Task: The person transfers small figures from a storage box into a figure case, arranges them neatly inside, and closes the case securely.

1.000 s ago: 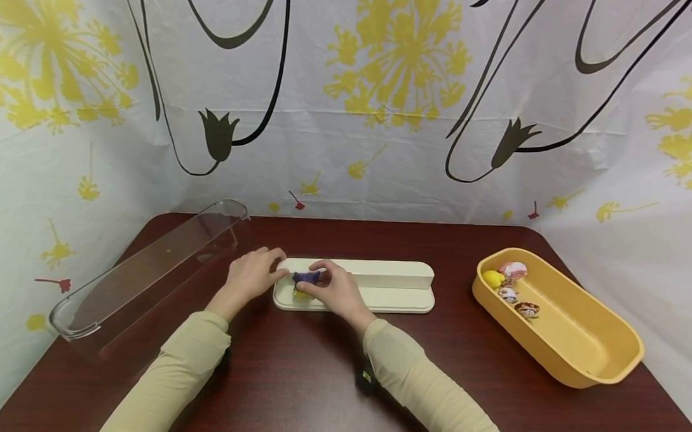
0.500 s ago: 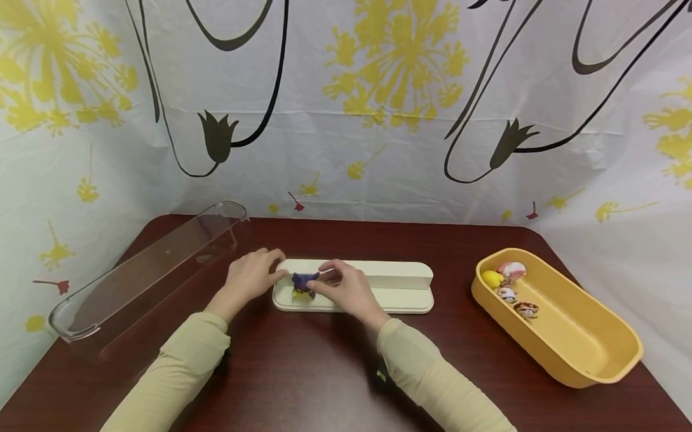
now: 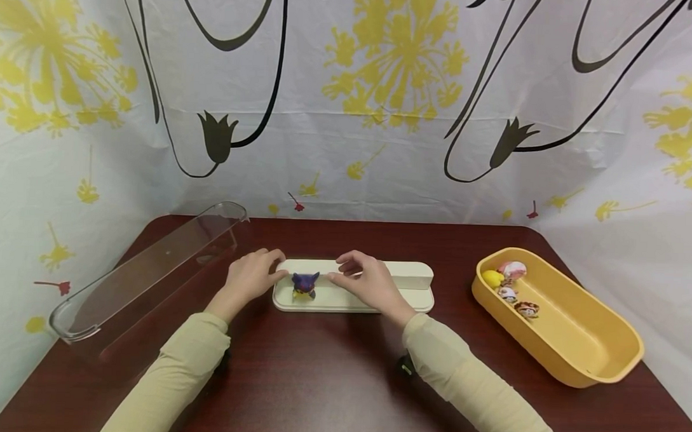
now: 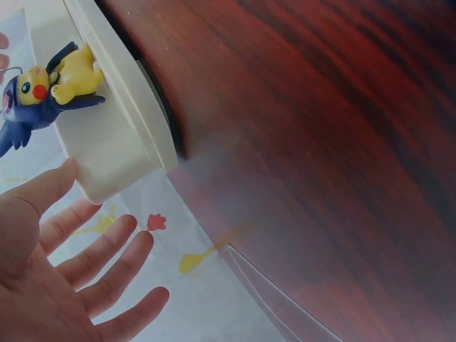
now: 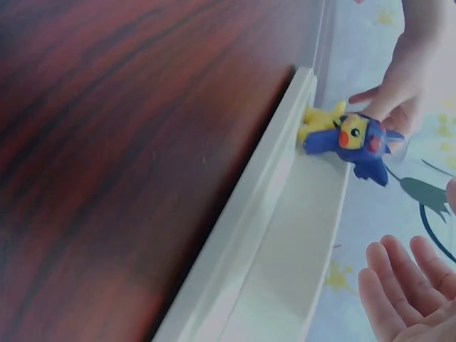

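A small yellow toy figurine in a purple winged costume point(image 3: 305, 286) stands upright near the left end of the cream stepped base point(image 3: 397, 299). My left hand point(image 3: 252, 275) is at that left end, fingers relaxed, with the thumb point(image 4: 53, 187) at the base's corner; whether it touches cannot be told. Nothing is in its grasp. To the figurine's right, my right hand point(image 3: 372, 282) hovers over the base with fingers loosely spread and holding nothing. In the right wrist view the figurine point(image 5: 353, 139) is apart from the right fingers point(image 5: 399, 281).
A yellow tray point(image 3: 577, 326) at the right holds several small toys, including a yellow one point(image 3: 492, 279) and a pink-white one point(image 3: 513, 271). At the left lies a long clear plastic cover point(image 3: 155, 266). All stand on a dark red-brown table point(image 3: 311, 380) before a patterned curtain.
My right hand has let go of the figurine and moved away to the right. The figurine stays standing on the base. My left hand has hardly moved.
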{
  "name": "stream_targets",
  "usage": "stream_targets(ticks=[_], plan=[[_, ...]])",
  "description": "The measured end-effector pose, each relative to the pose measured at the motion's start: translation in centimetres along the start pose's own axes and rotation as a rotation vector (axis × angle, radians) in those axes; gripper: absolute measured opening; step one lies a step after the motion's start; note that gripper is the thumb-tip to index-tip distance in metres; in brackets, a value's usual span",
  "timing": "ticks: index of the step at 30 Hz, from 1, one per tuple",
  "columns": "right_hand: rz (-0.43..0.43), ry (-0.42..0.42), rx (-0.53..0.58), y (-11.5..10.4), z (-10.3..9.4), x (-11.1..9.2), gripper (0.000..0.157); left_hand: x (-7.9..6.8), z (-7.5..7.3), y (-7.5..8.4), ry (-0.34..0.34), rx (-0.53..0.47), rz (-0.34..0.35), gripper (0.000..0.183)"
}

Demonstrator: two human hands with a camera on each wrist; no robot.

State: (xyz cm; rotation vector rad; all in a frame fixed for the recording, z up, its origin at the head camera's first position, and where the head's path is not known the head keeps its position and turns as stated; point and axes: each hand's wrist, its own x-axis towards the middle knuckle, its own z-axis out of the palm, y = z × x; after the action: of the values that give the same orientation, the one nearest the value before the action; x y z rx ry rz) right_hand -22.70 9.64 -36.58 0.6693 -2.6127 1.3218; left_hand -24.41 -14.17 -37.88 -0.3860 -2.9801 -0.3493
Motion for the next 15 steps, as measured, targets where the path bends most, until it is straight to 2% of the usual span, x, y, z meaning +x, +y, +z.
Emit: stream_targets(ticks=[5,15], plan=[[0.001,0.0,-0.03,0.1,-1.3,-0.2,0.028,0.0,0.0,0.0,-0.007,-0.002,-0.004,0.031],[-0.003,-0.021,-0.085,0.5,-3.8,-0.9,0.029,-0.1,0.0,-0.1,0.014,-0.015,0.013,0.03]])
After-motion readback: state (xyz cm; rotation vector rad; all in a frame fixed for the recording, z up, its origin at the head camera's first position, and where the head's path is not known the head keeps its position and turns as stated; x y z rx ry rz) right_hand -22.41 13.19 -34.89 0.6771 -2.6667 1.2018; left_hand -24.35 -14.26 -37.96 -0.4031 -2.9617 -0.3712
